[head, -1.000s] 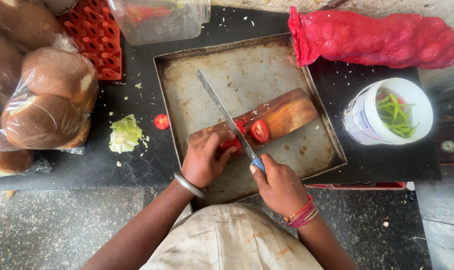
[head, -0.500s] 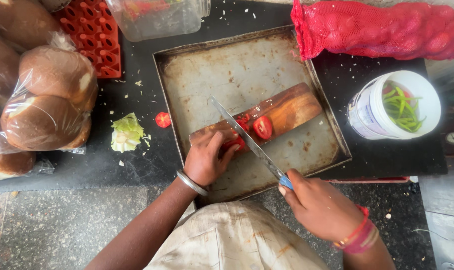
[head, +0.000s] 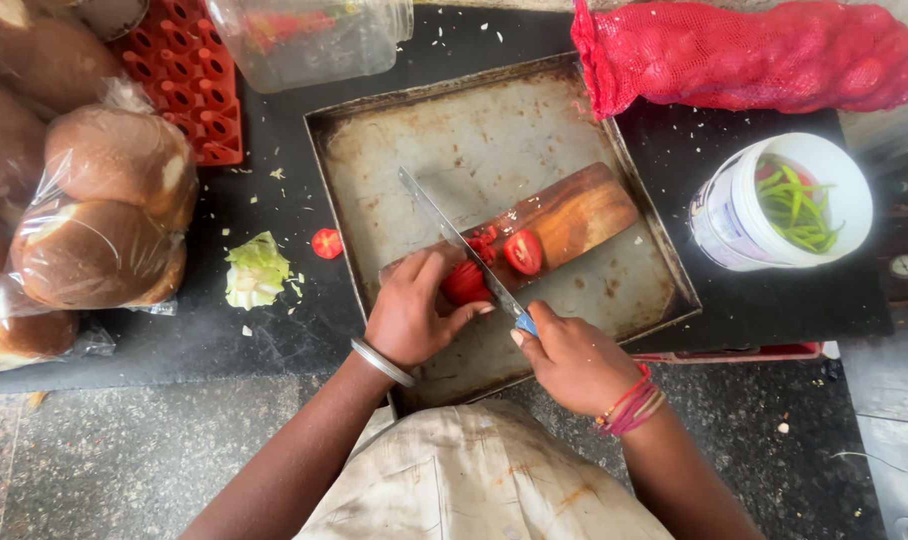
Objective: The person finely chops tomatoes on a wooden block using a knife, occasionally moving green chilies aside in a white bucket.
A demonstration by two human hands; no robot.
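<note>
Covering half the tomato (head: 464,285), left hand (head: 411,315), right hand (head: 574,358) grip hiding knife (head: 454,240) handle.

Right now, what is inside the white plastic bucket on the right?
Long green chillies fill the white plastic bucket, with a hint of something red among them near the rim. Whatever lies beneath the chillies is covered.

On the dark bench (head: 274,340) we see bagged buns (head: 94,225) at the far left, with a red crate (head: 189,85) beyond them. A clear plastic jar (head: 309,40) lies beside the crate. Near the buns sit a cabbage piece (head: 256,270) and 1 stray tomato slice (head: 326,243). Far right lies a red mesh sack (head: 744,55); below it, a white tub (head: 784,200) holds green chillies (head: 794,205).
</note>
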